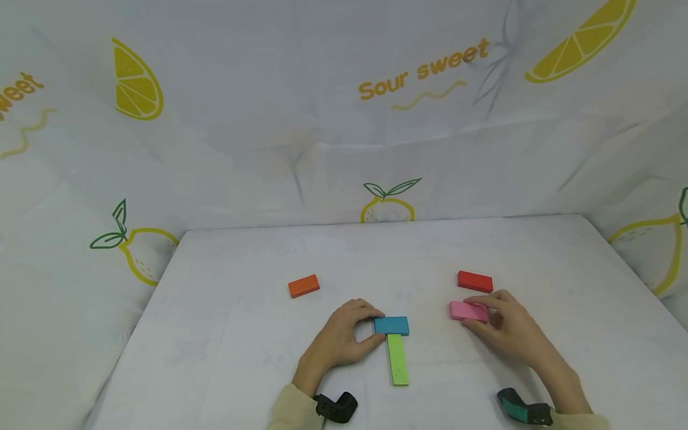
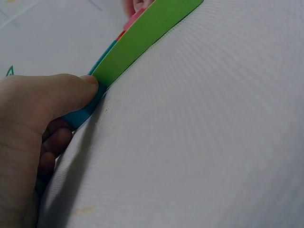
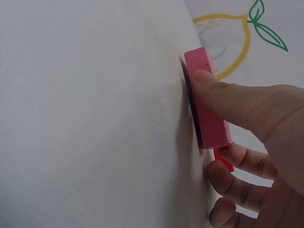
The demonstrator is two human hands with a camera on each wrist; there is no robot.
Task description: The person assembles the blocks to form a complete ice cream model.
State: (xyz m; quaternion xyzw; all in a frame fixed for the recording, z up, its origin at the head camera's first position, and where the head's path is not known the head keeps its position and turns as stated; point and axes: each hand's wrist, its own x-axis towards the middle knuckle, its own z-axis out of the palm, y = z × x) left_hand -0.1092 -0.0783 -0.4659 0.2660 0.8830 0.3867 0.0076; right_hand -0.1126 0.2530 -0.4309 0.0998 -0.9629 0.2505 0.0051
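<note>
A blue block (image 1: pixel 391 325) lies crosswise against the far end of a long green block (image 1: pixel 398 360), the two forming a T on the white tabletop. My left hand (image 1: pixel 344 334) pinches the blue block at its left end, thumb on the near side. In the left wrist view, the thumb also reaches the corner where the green block (image 2: pixel 142 40) meets it. Further right, my right hand (image 1: pixel 507 328) holds a pink block (image 1: pixel 466 310) between thumb and fingers. The right wrist view shows the pink block (image 3: pixel 207 109) slightly raised, with a dark shadow gap beneath it.
Just behind the pink block lies a red block (image 1: pixel 475 281). An orange block (image 1: pixel 303 286) sits at the back left, beyond my left hand. A white cloth with lemon prints (image 1: pixel 269 149) rises behind the table's far edge.
</note>
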